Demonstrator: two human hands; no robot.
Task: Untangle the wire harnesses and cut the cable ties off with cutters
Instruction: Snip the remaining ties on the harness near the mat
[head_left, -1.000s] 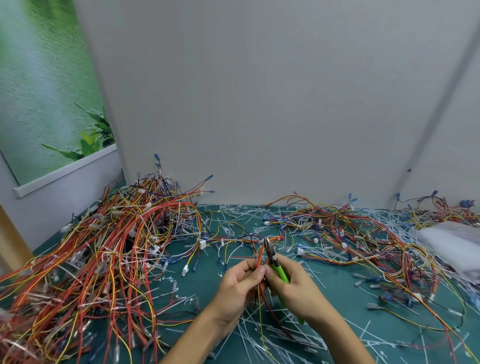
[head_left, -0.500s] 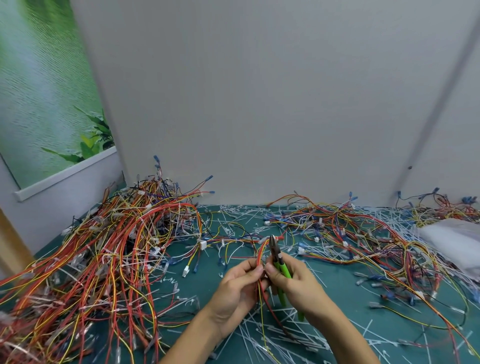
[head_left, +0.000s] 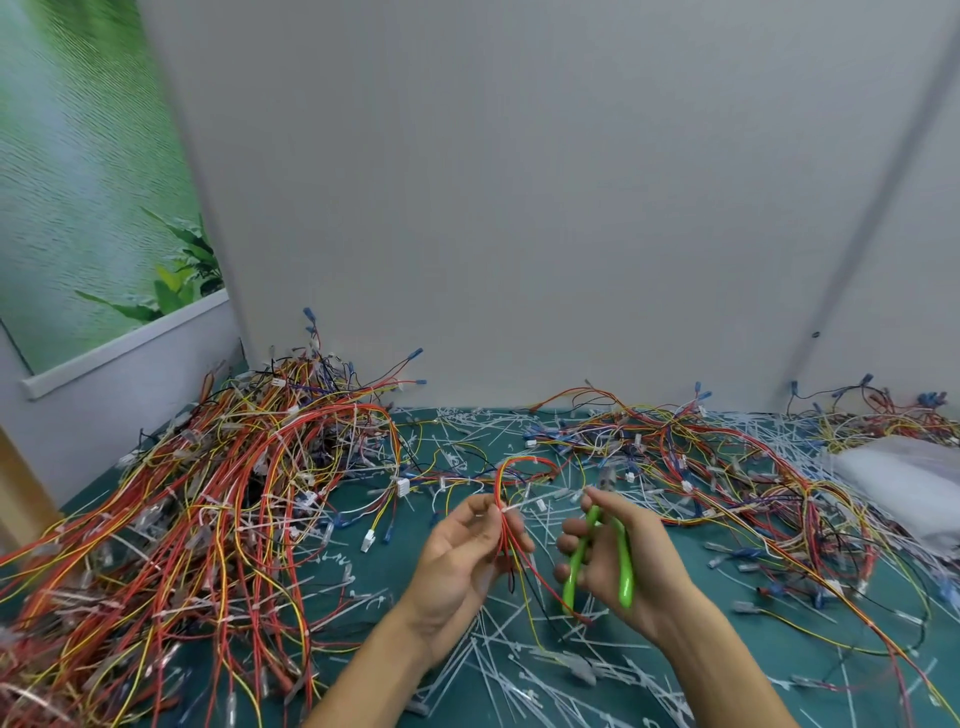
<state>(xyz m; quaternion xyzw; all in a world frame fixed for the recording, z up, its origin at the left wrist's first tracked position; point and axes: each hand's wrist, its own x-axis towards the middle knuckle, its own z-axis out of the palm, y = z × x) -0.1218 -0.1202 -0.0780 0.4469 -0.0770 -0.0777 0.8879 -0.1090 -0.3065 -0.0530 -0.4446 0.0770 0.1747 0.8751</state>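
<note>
My left hand (head_left: 464, 552) pinches a small bundle of red, yellow and black wires (head_left: 506, 483) that arches up and over to the right. A white cable tie (head_left: 524, 502) sticks out of the bundle just above my fingers. My right hand (head_left: 618, 558) grips the green-handled cutters (head_left: 597, 564), handles spread apart, a short way right of the bundle. The cutter jaws are hidden behind my fingers.
A big tangle of red and yellow harnesses (head_left: 208, 519) fills the left of the green mat (head_left: 810, 613). A looser spread of wires (head_left: 727, 467) lies at the right back. Cut white ties (head_left: 519, 670) litter the mat. A white bag (head_left: 904, 478) sits far right.
My hands have moved apart: the cutters came away from the bundle to the right and their handles spread. The left hand keeps holding the wires.
</note>
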